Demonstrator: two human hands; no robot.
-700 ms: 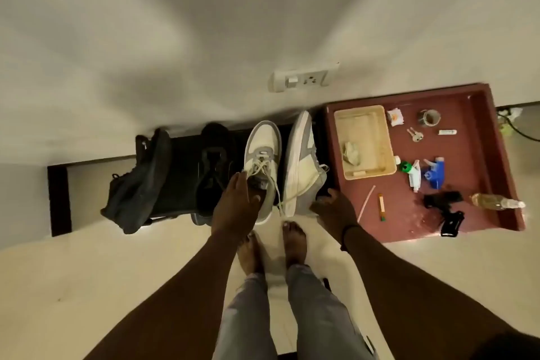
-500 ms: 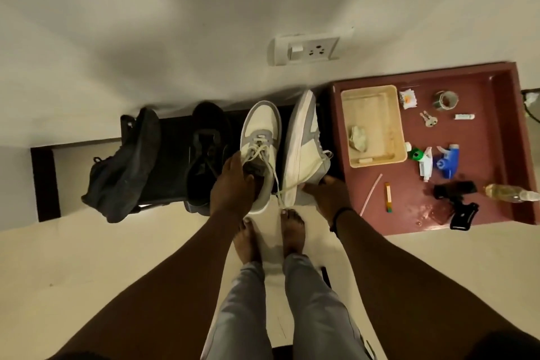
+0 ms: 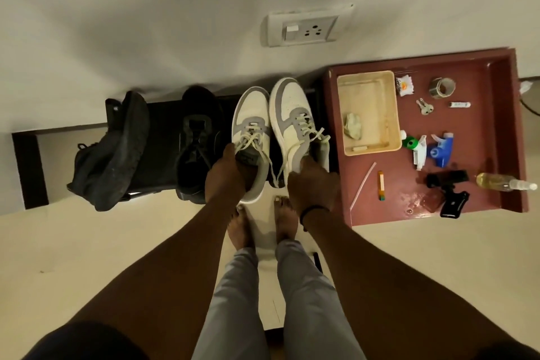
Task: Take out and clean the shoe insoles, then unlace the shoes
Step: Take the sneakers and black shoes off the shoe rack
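Observation:
Two white and grey laced sneakers stand side by side on a low black shoe rack (image 3: pixel 159 137), toes toward the wall. My left hand (image 3: pixel 225 175) grips the left sneaker (image 3: pixel 251 120) at its collar, fingers down inside the opening. My right hand (image 3: pixel 314 184) grips the heel of the right sneaker (image 3: pixel 290 108), which now sits upright. Loose cream laces hang over both shoes. The insoles are hidden inside.
A black shoe (image 3: pixel 198 137) and a tipped dark shoe (image 3: pixel 112 152) sit left on the rack. A maroon tray table (image 3: pixel 479 137) at right carries a cream tub (image 3: pixel 368 114), a blue spray head (image 3: pixel 438 152), keys, tape roll and a bottle (image 3: pixel 502 183). My bare feet stand below the rack.
My right hand moved from beside the right sneaker onto its heel, and that shoe turned from lying on its side to upright. My left hand kept its hold on the left sneaker.

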